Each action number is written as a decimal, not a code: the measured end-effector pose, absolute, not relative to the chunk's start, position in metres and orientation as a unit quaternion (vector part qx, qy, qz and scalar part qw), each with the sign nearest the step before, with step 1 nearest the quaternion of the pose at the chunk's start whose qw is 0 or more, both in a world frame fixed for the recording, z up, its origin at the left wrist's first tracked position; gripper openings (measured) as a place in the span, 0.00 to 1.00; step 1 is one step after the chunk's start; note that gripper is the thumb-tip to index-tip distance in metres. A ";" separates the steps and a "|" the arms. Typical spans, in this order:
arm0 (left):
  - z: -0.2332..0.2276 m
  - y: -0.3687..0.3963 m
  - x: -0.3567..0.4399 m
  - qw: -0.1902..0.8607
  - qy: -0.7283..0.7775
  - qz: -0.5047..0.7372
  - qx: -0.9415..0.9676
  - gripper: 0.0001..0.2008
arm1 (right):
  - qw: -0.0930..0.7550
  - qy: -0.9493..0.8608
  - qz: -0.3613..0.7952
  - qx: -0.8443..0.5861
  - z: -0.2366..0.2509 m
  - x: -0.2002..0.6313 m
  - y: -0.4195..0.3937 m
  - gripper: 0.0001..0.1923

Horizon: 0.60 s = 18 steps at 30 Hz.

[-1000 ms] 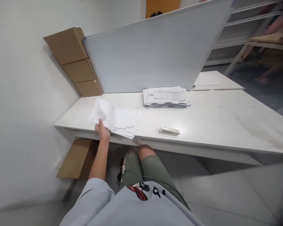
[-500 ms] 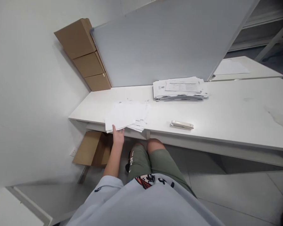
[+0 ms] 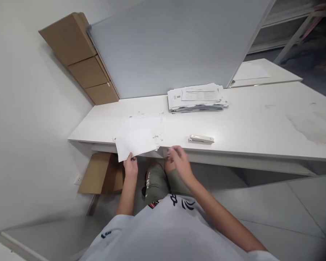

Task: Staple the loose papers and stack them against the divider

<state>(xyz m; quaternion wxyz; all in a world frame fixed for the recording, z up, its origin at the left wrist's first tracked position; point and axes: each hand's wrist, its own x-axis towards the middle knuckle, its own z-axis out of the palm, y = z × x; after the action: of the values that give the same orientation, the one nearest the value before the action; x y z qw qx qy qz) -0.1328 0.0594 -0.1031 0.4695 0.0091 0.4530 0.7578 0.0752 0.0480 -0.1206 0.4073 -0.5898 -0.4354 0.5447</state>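
Paper, white, thin and smooth, lies in loosely fanned, overlapping sheets left of the centre of the frame, its near corner jutting past the straight front edge of a glossy white table. The person's left hand grips that near edge, thumb laid flat on the upper face and the other fingers curled beneath, clamped on the sheets. The right hand, slightly blurred, hangs just in front of the table edge at lower centre, apart from the sheets, its fingers bent inward; whether their tips meet cannot be told. Just right of it, on the tabletop, rests a slim, rounded, pale stapler with a shiny highlight. Further back, at upper centre right, sits a thick stack of printed papers, its layered edges ragged and uneven. Behind it stands a flat, smooth grey-white panel. At upper left, matte brown cardboard boxes with crisp corners rise in a column beside the panel, and a box with an open side sits at lower left beneath the table.
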 end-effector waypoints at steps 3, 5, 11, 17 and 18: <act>-0.107 0.041 -0.119 0.526 0.447 0.724 0.010 0.15 | 0.440 -0.329 0.637 -0.540 -0.123 0.067 0.041 0.19; -0.110 0.033 -0.110 0.558 0.443 0.702 0.016 0.15 | 0.448 -0.290 0.659 -0.531 -0.125 0.060 0.041 0.17; -0.123 0.018 -0.091 0.538 0.454 0.708 0.058 0.12 | 0.529 -0.478 0.325 -0.621 -0.117 0.078 0.046 0.18; -0.125 0.010 -0.065 0.558 0.446 0.692 0.106 0.13 | 0.656 -0.485 -0.059 -0.575 -0.059 0.137 0.038 0.20; -0.124 0.010 -0.058 0.562 0.435 0.693 0.120 0.12 | 0.643 -0.507 -0.101 -0.565 -0.054 0.139 0.036 0.19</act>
<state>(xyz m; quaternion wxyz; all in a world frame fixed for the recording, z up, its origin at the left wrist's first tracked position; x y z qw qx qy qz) -0.0585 0.0102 -0.1244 0.5620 0.1200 0.4350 0.6933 0.1391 0.0363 -0.0536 0.6428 -0.5650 -0.5073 -0.1010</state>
